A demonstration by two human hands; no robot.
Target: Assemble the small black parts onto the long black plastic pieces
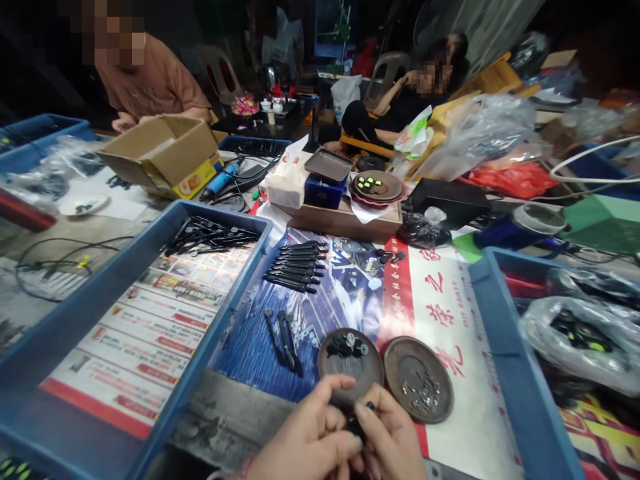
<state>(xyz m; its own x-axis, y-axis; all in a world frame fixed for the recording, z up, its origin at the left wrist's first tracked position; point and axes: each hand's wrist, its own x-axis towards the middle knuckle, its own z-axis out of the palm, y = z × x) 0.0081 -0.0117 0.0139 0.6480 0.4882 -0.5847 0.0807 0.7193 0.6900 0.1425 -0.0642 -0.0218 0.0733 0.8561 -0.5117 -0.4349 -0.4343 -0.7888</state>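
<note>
Left hand [305,433] and right hand [395,437] close together
Both bare, fingers [332,419] curled, thumbs [343,443] turned inward; the left forefinger [327,387] arches up.

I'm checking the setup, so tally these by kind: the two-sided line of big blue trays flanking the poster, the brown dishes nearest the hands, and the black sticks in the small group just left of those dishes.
Big blue trays: 2
Brown dishes: 2
Black sticks: 3
Total: 7
</note>
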